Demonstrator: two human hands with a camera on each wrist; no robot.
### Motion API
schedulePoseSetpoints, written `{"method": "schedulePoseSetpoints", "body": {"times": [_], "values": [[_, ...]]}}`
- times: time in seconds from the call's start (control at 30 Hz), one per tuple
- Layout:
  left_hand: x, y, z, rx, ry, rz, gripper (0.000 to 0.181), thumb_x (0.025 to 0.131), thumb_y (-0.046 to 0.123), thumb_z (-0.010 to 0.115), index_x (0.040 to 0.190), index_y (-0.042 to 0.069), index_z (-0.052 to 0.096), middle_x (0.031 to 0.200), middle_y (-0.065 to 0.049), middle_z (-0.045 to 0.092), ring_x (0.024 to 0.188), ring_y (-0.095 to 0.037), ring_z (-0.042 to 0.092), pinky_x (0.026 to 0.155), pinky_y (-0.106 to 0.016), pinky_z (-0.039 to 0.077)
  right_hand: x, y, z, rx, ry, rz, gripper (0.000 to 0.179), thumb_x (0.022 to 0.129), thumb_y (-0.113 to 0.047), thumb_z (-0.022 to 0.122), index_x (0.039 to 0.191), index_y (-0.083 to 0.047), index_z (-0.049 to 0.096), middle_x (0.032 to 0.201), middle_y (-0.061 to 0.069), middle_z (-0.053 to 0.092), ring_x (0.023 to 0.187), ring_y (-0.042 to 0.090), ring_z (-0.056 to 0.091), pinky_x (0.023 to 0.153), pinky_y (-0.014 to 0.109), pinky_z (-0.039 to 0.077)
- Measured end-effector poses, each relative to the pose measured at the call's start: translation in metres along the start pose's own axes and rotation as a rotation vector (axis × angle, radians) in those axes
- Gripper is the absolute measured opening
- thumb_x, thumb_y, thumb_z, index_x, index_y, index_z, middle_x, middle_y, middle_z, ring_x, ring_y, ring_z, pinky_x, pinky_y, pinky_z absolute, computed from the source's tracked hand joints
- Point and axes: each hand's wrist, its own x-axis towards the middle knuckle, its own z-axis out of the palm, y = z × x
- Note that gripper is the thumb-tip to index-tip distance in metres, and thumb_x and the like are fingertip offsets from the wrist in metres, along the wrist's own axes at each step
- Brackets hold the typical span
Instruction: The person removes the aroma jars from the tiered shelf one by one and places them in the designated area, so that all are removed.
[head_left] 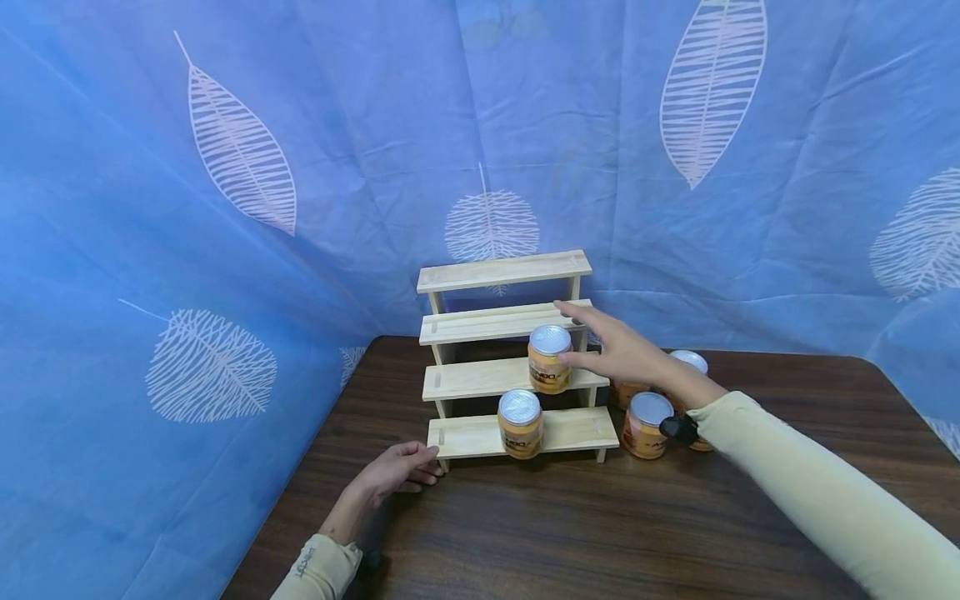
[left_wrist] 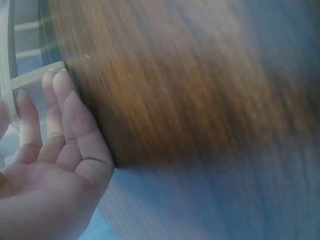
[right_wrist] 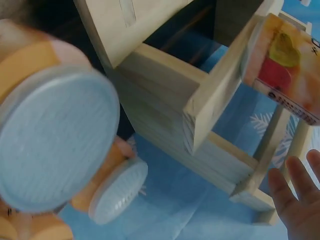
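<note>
A four-step wooden display rack stands on the table. My left hand grips the left end of its lowest step, the thumb on the edge and the fingers bent beside the leg. On that step, near the middle, stands an orange jar with a silver lid. A second such jar is on the step above, towards the right; its label shows fruit. Beside it is my right hand, fingers stretched out. The thumb is close to the jar; whether it touches is unclear. In the right wrist view the fingers are apart from it.
Several more silver-lidded jars stand right of the rack, under my right forearm and partly hidden by it. A blue cloth with white leaf prints hangs behind the dark wooden table.
</note>
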Motion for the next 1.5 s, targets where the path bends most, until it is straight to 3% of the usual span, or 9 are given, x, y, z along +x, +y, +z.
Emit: {"method": "schedulePoseSetpoints", "body": {"times": [0.27,0.73,1.5], "values": [[-0.002,0.001,0.000,-0.007,-0.010,-0.006,0.034,0.102,0.043,0.056,0.099,0.009,0.062,0.100,-0.005,0.074,0.088,-0.014,0.071,0.077,-0.031,0.053,0.006,0.004,0.013,0.096,-0.021,0.037,0.087,0.090,-0.048,0.072,0.160,-0.026,0.024,0.163,0.009,0.033,0.147,0.037,0.033,0.108,0.064,0.037],[-0.001,-0.001,0.000,-0.001,0.001,0.002,0.034,0.102,0.042,0.056,0.100,0.009,0.062,0.099,-0.005,0.074,0.088,-0.014,0.070,0.077,-0.031,0.052,0.008,0.000,0.030,0.142,-0.019,-0.030,0.082,0.088,-0.037,0.078,0.155,-0.019,0.036,0.147,0.015,0.050,0.132,0.036,0.051,0.102,0.057,0.045],[0.000,-0.001,0.000,0.000,0.001,0.005,0.035,0.101,0.043,0.057,0.100,0.008,0.062,0.099,-0.005,0.074,0.088,-0.015,0.071,0.077,-0.032,0.053,0.012,0.003,0.033,0.211,-0.005,-0.055,0.074,0.087,-0.022,0.080,0.150,-0.008,0.042,0.136,0.017,0.056,0.119,0.034,0.057,0.089,0.046,0.051]]}}
